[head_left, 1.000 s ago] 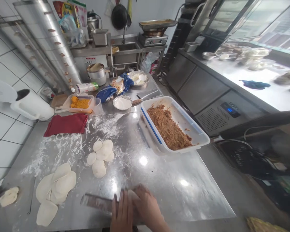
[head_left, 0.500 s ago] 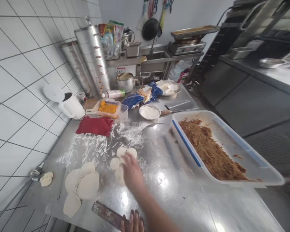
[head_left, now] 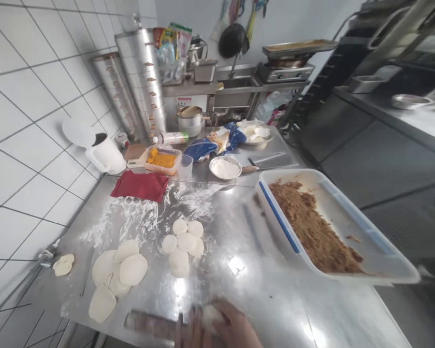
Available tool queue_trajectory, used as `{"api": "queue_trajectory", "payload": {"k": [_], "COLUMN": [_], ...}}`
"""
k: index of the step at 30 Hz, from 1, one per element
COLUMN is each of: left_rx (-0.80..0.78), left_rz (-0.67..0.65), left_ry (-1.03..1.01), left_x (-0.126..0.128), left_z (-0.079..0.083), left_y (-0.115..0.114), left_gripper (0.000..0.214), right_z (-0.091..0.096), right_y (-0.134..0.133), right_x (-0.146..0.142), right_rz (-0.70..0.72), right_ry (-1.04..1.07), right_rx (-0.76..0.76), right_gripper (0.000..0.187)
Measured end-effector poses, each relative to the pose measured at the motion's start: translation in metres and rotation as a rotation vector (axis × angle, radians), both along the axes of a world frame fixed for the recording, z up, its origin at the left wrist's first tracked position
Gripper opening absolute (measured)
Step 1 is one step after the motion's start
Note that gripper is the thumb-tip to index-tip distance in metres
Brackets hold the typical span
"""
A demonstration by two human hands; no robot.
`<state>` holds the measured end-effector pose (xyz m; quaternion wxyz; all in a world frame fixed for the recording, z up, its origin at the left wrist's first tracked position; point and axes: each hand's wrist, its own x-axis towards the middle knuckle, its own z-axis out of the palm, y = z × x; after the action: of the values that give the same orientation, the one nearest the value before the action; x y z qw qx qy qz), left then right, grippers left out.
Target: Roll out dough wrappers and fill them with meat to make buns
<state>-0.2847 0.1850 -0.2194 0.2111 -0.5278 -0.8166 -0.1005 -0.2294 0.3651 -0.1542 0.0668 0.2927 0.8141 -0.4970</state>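
Observation:
At the table's near edge, my left hand [head_left: 193, 332] lies over the end of a dark wooden rolling pin [head_left: 150, 325], fingers bent across it and smeared by motion. Close beside it my right hand [head_left: 235, 325] is closed on a small pale dough round [head_left: 211, 316]. Ahead of both hands, several small dough rounds [head_left: 185, 242] sit in a touching cluster. Farther left, larger flattened dough sheets [head_left: 133, 269] overlap one another. Loose flour [head_left: 195, 203] whitens the steel behind the cluster.
A large plastic tub [head_left: 380, 241] of brown shredded filling stands at right. Toward the back are a red cloth [head_left: 141, 185], a box of orange filling [head_left: 162, 159], a bowl of flour [head_left: 225, 168] and a white jug [head_left: 107, 154]. A tiled wall [head_left: 25, 140] borders the left.
My right hand has come back from the cluster to the near edge with one dough round. My left hand and the rolling pin have shifted slightly left in view.

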Motion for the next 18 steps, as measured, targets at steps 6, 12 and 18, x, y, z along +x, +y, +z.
{"api": "queue_trajectory", "payload": {"k": [6,12,18], "left_rx": [-0.221,-0.156,-0.132], "left_rz": [-0.073,-0.104,-0.152], "left_ry": [-0.232,-0.165,-0.206], "left_x": [0.01,0.03,0.041], "left_z": [0.029,0.028,0.017], "left_y": [0.008,0.008,-0.001], "left_gripper": [0.098,0.088,0.1], "right_z": [-0.01,-0.004,-0.004], "right_y": [-0.007,-0.028,-0.015], "right_x": [0.02,0.056,0.058], "right_rz": [-0.027,-0.192,-0.162], "right_ry": [0.023,-0.052,-0.037], "right_rx": [-0.001,0.056,0.059], "right_gripper": [0.023,0.037,0.027]}}
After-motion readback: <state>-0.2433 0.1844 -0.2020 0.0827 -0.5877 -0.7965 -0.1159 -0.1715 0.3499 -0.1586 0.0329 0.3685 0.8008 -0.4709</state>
